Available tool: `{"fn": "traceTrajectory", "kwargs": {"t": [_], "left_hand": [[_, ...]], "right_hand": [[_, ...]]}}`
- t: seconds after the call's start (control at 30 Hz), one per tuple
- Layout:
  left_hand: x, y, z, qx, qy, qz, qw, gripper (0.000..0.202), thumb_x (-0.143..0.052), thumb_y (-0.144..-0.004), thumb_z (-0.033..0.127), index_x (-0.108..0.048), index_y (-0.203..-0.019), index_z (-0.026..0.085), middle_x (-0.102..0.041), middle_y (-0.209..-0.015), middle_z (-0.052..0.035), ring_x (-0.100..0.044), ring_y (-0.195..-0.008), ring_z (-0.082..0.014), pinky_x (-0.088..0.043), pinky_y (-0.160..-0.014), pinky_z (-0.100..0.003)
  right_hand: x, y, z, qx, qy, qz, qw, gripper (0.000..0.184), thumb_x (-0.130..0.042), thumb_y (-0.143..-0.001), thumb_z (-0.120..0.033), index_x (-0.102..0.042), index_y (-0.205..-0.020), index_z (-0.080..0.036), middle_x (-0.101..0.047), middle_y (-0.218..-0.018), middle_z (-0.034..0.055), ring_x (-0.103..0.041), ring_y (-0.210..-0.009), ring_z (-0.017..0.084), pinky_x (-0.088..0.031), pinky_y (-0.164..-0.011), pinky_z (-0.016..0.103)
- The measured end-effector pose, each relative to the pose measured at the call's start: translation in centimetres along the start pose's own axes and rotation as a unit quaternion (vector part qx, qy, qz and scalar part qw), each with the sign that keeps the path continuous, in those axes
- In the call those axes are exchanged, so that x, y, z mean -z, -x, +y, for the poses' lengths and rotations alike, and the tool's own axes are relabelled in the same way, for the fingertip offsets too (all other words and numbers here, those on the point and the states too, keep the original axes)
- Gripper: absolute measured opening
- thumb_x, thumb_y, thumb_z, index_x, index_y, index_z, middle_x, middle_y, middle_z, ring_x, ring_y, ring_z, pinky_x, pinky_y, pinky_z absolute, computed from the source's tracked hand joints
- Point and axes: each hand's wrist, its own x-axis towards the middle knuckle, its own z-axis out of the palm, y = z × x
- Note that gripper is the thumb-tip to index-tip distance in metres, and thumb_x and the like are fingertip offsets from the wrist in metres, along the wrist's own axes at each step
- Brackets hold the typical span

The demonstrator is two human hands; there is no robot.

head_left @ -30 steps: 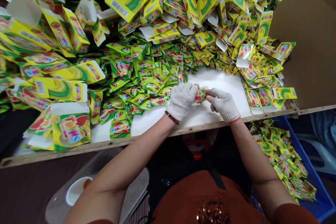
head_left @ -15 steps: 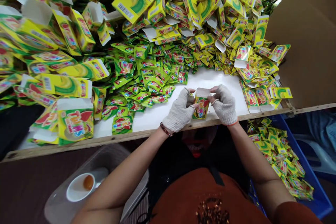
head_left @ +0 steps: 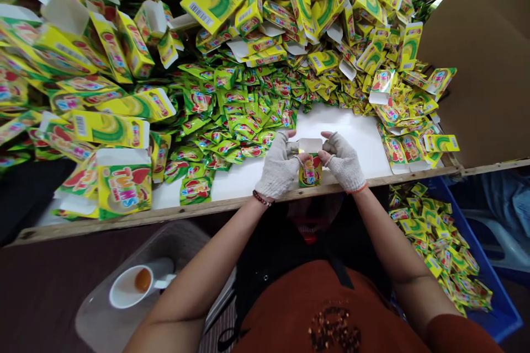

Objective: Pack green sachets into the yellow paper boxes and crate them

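Both hands wear white knit gloves with open fingertips. My left hand [head_left: 277,168] and my right hand [head_left: 343,161] grip a small yellow-green carton [head_left: 309,170] from either side, upright at the near edge of the white table [head_left: 356,135]. Its white top flap [head_left: 309,145] stands open under my fingertips. A heap of green-yellow sachets [head_left: 236,116] lies just left of my left hand.
Many open yellow cartons [head_left: 124,182] are piled across the back and left of the table. A brown cardboard wall [head_left: 488,66] closes the right side. A blue crate [head_left: 503,309] with sachets sits low right. A white cup [head_left: 130,285] rests on a tray low left.
The small carton went from lying flat between my fingers to standing upright with its top flap open. Both hands drew closer to the table's near edge.
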Motion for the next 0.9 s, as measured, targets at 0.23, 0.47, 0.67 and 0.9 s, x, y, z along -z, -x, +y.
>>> {"fn": "traceTrajectory", "kwargs": {"t": [0.23,0.47,0.67,0.9], "left_hand": [[0.7,0.7,1.2,-0.05,-0.133,-0.024,0.99,0.021,-0.058,-0.086,0.036,-0.069,-0.087,0.019,-0.073,-0.09,-0.0039,-0.064,-0.088,-0.0193,-0.052,-0.083,-0.032],[2.0,0.2,2.7,-0.033,-0.156,-0.068,0.985,0.027,-0.058,-0.087,0.038,-0.072,-0.088,0.015,-0.073,-0.084,-0.0034,-0.065,-0.078,-0.0174,-0.051,-0.073,-0.027],[2.7,1.9,0.6,-0.215,-0.175,-0.086,0.957,0.021,-0.058,-0.091,0.029,-0.074,-0.099,0.018,-0.076,-0.098,-0.0071,-0.069,-0.089,-0.0178,-0.054,-0.081,-0.028],[2.4,2.0,0.4,-0.215,-0.195,-0.087,0.953,0.025,-0.055,-0.094,0.03,-0.071,-0.108,0.018,-0.074,-0.107,-0.0102,-0.069,-0.1,-0.0202,-0.055,-0.09,-0.032]], "right_hand": [[-0.1,0.4,-1.7,0.071,0.118,-0.041,0.99,0.032,-0.05,-0.094,-0.044,-0.064,-0.082,-0.018,-0.063,-0.074,0.002,-0.058,-0.072,0.016,-0.046,-0.07,0.028],[0.2,-0.3,-1.8,0.083,0.141,-0.044,0.986,0.026,-0.059,-0.089,-0.039,-0.068,-0.081,-0.017,-0.066,-0.072,0.0013,-0.06,-0.07,0.015,-0.047,-0.067,0.027],[1.8,0.9,-0.6,0.227,0.161,-0.092,0.956,0.018,-0.059,-0.092,-0.029,-0.074,-0.098,-0.022,-0.073,-0.096,0.0064,-0.068,-0.09,0.018,-0.054,-0.081,0.031],[0.9,1.6,0.7,0.202,0.156,-0.057,0.965,0.02,-0.058,-0.09,-0.026,-0.073,-0.103,-0.023,-0.07,-0.094,0.0058,-0.066,-0.088,0.018,-0.054,-0.079,0.032]]}}
